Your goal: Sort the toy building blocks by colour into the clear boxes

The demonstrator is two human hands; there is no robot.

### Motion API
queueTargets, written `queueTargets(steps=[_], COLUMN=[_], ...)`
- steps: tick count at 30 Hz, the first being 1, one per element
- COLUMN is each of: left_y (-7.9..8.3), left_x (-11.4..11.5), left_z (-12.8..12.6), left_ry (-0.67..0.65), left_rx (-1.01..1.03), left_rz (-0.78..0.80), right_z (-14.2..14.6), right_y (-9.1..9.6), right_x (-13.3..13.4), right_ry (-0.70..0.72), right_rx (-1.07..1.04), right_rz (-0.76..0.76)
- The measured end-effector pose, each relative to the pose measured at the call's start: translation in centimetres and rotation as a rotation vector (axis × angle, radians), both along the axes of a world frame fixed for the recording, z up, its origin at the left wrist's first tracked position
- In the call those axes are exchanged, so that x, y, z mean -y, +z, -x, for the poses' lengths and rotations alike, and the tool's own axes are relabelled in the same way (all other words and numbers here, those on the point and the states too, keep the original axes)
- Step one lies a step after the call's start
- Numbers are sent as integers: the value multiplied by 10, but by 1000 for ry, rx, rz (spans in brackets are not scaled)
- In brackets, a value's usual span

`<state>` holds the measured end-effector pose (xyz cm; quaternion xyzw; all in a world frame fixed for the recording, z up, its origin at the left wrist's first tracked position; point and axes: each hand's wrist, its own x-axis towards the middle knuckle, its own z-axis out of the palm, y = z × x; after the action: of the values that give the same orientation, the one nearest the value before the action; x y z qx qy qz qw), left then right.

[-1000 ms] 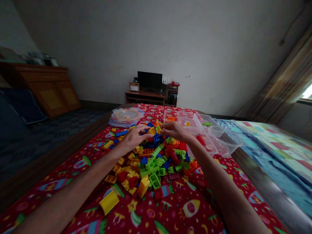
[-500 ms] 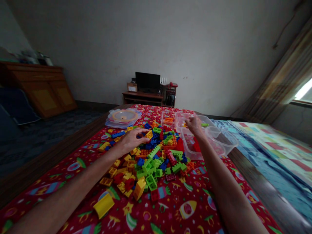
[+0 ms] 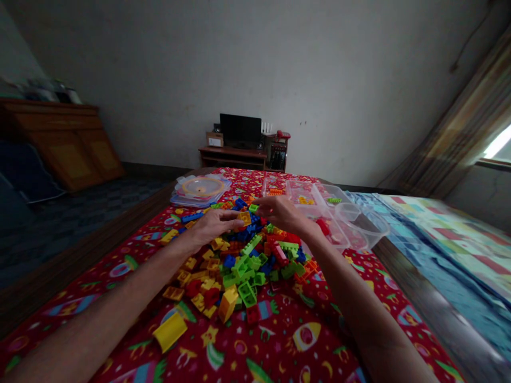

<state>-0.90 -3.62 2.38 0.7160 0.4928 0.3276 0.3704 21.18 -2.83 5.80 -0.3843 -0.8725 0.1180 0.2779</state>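
1. Head camera: the left hand (image 3: 211,226) pinches a yellow block (image 3: 244,218) over the far part of the heap (image 3: 241,268), its thumb and fingers parted only by the block.
2. Just to the right, the right hand (image 3: 281,211) bends over the heap's far side, its fingers near a green block (image 3: 253,209). I cannot tell how far open these fingers are or whether they hold anything.
3. The heap is loose yellow, green, blue, red and orange blocks, on a red patterned cloth (image 3: 279,346) over the worktop (image 3: 431,303).
4. Beyond the right forearm is a see-through box (image 3: 341,242) with compartments; an orange block (image 3: 275,192), yellow blocks (image 3: 306,200), a green piece (image 3: 334,200) and a red piece (image 3: 322,227) lie apart in it.
5. Lids (image 3: 199,194) are stacked behind the heap to the left; a curved yellow piece (image 3: 170,332) lies nearer the person.
6. The yellow block looks like hard plastic: probably light, stiff and not fragile, though its smooth faces could slip if pinched at a corner. Two opposite flat sides should give the surest hold.
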Motion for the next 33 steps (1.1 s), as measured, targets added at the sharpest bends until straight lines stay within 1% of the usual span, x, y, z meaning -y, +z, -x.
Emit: queueTargets(steps=[3,6,10,15,16,18,20,22,24,25,26,27,28,31,33], left_y=[7,8,4,-1,-2,-3,-4,-7,-9,-10,-11,-12,-12,-15,-17], left_x=[9,13,8,0,0,2,5,7,8,8,8,9,10,13,15], left_z=[-3,-7,-7,-3,-3,-5,-7,-9,-11,-12,-13,-14,-15,-19,-21], left_ry=[-23,-11,-58,-97,-111,-137,-163,-198,-231,-243,-248,-248,-248,-222,-192], left_rx=[110,178,140,-87,-142,-249,-331,-375,-399,-410,-420,-429,-435,-460,-508], left_rz=[110,135,77,-82,-110,-160,-203,-233,-260,-275,-291,-304,-309,-299,-311], right_z=[11,11,3,-13,-18,-30,-45,-61,-75,-79,-82,-84,-83,-69,-54], right_y=[-6,-5,4,8,7,5,1,-4,-9,-11,-12,-11,-10,-2,3], right_x=[5,5,5,-2,-6,-16,-27,-38,-47,-50,-51,-51,-50,-39,-29], right_ry=[125,150,77,-28,-76,-219,-430,-670,-858,-908,-922,-898,-841,-575,-420], right_rx=[49,95,203,300,313,304,225,110,32,19,17,20,25,75,175], right_rz=[-17,-10,-36,11,6,-5,-12,-22,-54,-75,-95,-105,-102,-26,38])
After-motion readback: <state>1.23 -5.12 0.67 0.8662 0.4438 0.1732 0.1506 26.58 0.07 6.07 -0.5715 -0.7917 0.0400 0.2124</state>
